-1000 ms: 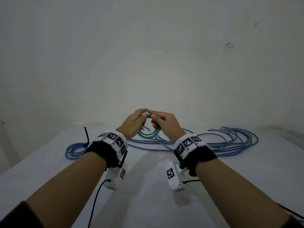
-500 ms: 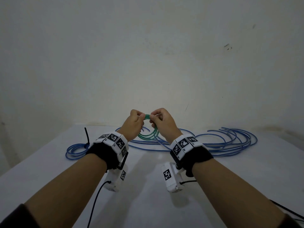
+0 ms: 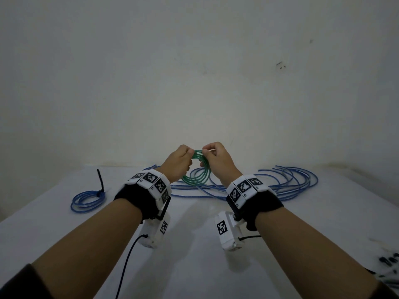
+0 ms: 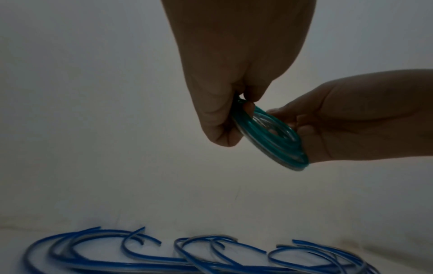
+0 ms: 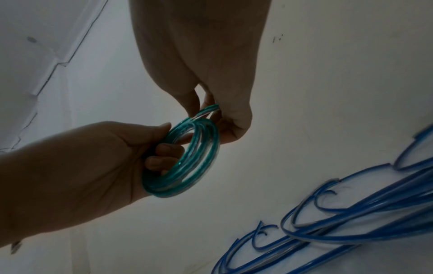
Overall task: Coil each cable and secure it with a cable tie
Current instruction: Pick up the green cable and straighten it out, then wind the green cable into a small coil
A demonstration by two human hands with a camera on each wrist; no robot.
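Note:
A green cable coil (image 3: pixel 197 170) of several small loops hangs in the air above the white table (image 3: pixel 194 255), held between both hands. My left hand (image 3: pixel 180 161) grips its left side with fingers curled through the loops (image 5: pixel 164 153). My right hand (image 3: pixel 216 157) pinches the top of the green coil (image 5: pixel 185 157), where the cable end (image 5: pixel 208 110) sticks out between thumb and finger. In the left wrist view the same green coil (image 4: pixel 271 137) sits between the two hands.
Loose blue cables (image 3: pixel 280 182) sprawl across the back of the table behind the hands. A small blue coil (image 3: pixel 88 200) bound with a black tie (image 3: pixel 100 180) lies at the left. Black cable ties (image 3: pixel 388 262) lie at the right edge.
Both hands have lifted the green coil a little higher. The fingers have gone from stretched pinches to curled grips on the coil's top.

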